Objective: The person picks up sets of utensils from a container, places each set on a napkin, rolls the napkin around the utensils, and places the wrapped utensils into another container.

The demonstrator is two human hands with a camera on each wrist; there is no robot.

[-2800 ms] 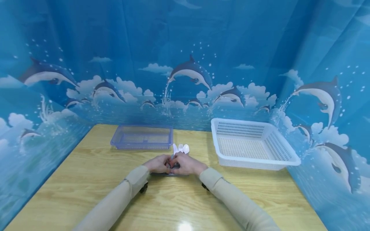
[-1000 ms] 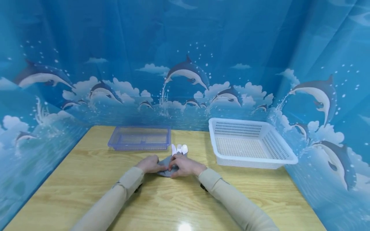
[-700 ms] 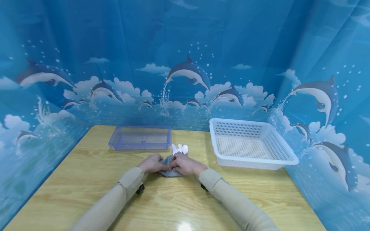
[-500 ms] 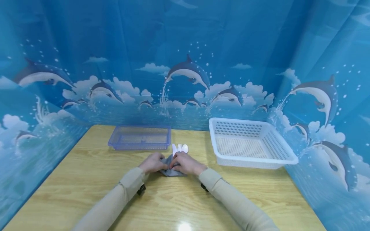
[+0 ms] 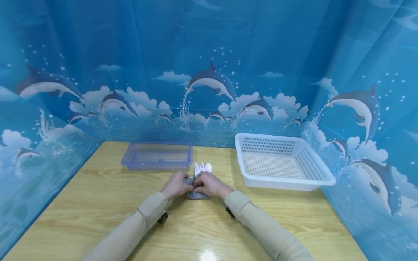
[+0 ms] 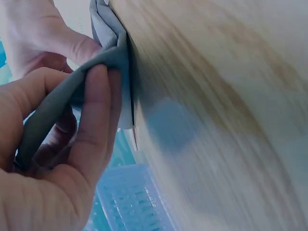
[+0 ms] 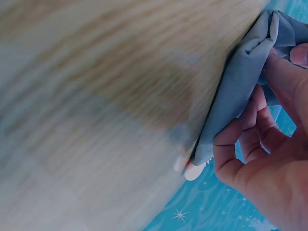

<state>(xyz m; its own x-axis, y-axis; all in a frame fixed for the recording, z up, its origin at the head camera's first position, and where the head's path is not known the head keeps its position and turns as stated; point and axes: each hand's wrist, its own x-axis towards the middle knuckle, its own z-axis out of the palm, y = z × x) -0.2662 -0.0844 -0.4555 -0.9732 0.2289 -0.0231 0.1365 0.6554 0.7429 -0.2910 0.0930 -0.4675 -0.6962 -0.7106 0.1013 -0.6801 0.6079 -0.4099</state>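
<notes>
A grey cloth napkin [image 5: 199, 196] lies on the table, folded around white plastic cutlery. The tips of a knife [image 5: 196, 169], a fork [image 5: 202, 166] and a spoon [image 5: 208, 168] stick out at its far end. My left hand [image 5: 176, 185] pinches a raised flap of the napkin, which runs between thumb and fingers in the left wrist view. On the other side, my right hand [image 5: 211, 184] holds the folded napkin with curled fingers. In the right wrist view the spoon's bowl [image 7: 193, 172] pokes out below the cloth [image 7: 236, 86]. The cutlery handles are hidden.
A purple see-through basket [image 5: 156, 167] stands at the back left of the wooden table [image 5: 98, 210]. At the back right is a larger white basket [image 5: 287, 184] with slotted walls. A blue dolphin-print curtain [image 5: 130, 43] encloses the table's far and side edges.
My left hand has shifted right, toward the right hand, lifting the napkin's left flap with it. The napkin now looks narrower. My right hand has barely moved; the cutlery tips stay in place.
</notes>
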